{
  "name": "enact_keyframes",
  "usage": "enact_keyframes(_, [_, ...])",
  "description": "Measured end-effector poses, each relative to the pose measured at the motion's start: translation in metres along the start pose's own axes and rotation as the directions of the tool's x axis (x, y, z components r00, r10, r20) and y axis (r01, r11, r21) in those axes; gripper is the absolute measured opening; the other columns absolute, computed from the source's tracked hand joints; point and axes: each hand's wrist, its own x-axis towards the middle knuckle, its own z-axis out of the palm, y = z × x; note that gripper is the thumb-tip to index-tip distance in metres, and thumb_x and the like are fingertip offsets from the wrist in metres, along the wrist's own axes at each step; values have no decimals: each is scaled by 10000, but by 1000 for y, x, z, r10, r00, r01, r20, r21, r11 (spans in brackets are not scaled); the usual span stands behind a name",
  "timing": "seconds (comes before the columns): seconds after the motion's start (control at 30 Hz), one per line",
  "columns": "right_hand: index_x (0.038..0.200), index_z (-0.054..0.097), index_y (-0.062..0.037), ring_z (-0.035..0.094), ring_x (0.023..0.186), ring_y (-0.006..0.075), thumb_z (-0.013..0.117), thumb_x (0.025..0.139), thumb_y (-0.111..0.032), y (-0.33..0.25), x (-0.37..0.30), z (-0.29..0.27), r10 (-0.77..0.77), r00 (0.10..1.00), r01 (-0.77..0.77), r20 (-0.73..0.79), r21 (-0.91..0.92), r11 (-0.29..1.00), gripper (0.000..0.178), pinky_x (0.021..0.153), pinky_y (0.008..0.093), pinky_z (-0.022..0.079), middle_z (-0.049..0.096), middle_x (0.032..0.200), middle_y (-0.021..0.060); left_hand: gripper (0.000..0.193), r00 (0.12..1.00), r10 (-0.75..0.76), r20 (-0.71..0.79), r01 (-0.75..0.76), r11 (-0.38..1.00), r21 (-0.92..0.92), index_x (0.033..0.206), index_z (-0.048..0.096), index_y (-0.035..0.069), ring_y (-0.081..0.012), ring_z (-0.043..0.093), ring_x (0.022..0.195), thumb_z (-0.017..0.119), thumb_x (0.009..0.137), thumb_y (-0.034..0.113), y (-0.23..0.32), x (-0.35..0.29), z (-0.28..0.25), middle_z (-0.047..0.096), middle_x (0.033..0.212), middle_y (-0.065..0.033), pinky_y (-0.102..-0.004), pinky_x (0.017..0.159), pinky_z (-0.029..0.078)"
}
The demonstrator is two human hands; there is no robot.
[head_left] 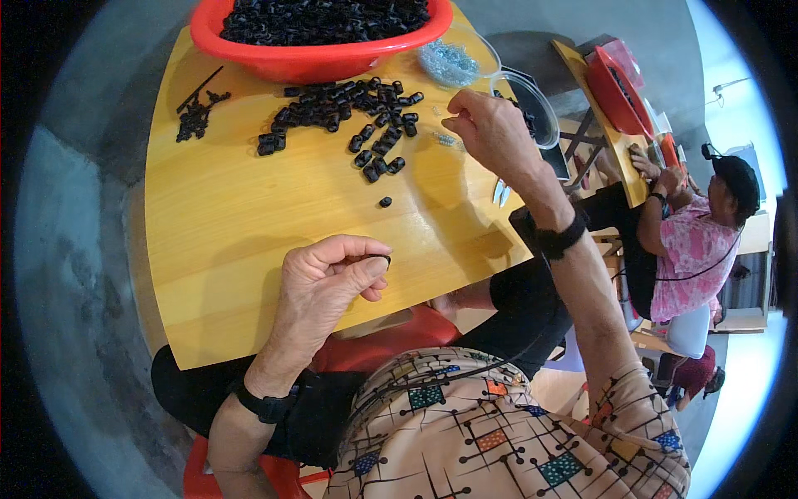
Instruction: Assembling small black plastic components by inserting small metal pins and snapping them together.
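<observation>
Left fingers (356, 244) clamp a black piece (388, 259); right fingers (470, 101) bunch together near springs (445, 139)

Illumination: bright over counter (249, 200). Brightest zone: blue-white strip (744, 75) at right rim, close to overexposed. Light direction: from right; soft shadows of arms (590, 287) fall leftward across counter. Mild sheen near counter centre. Left wall (75, 274): dimmer. Black parts (410, 129): low contrast; detail merges in basin (316, 65). Distortion: fisheye; straight edges bowed, corners black. Focus: counter clear, background person (694, 241) softer.
</observation>
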Motion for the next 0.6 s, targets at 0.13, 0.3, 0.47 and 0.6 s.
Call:
enact_keyframes(0.13, [743, 586, -12, 632, 684, 359, 657, 789, -239, 7, 17, 14, 62, 993, -35, 105, -239, 970, 243, 608, 428, 505, 634, 727, 182, 150, 1000, -6, -14, 6, 1000, -3, 969, 655, -18, -77, 601, 652, 641, 845, 67, 2, -2, -2, 645, 767, -50, -206, 600, 515])
enact_keyframes(0.3, [748, 595, 5, 633, 676, 361, 631, 793, -261, 20, 30, 40, 11, 992, 21, 129, -250, 968, 272, 589, 444, 506, 631, 720, 194, 164, 1000, -22, -9, 22, 1000, -9, 973, 648, -27, -76, 594, 652, 637, 852, 83, 0, -3, -7, 639, 759, -47, -204, 608, 508])
enact_keyframes(0.47, [789, 618, -25, 640, 555, 248, 601, 822, -167, 7, 20, 8, -45, 997, 48, 63, -48, 998, 147, 517, 334, 500, 636, 628, 128, 215, 1000, -31, 1, 31, 984, -175, 1039, 613, -41, -101, 613, 710, 603, 877, 100, 1, 4, -9, 641, 832, -73, -221, 661, 527])
enact_keyframes(0.6, [811, 616, -24, 582, 505, 74, 615, 837, -102, -65, -12, -33, 127, 863, -433, 489, 586, 685, 83, 422, 198, 420, 599, 620, 10, 242, 998, -59, -9, 56, 980, -192, 1062, 604, -14, -113, 607, 733, 611, 876, 141, -3, -1, -15, 645, 884, -77, -235, 659, 505])
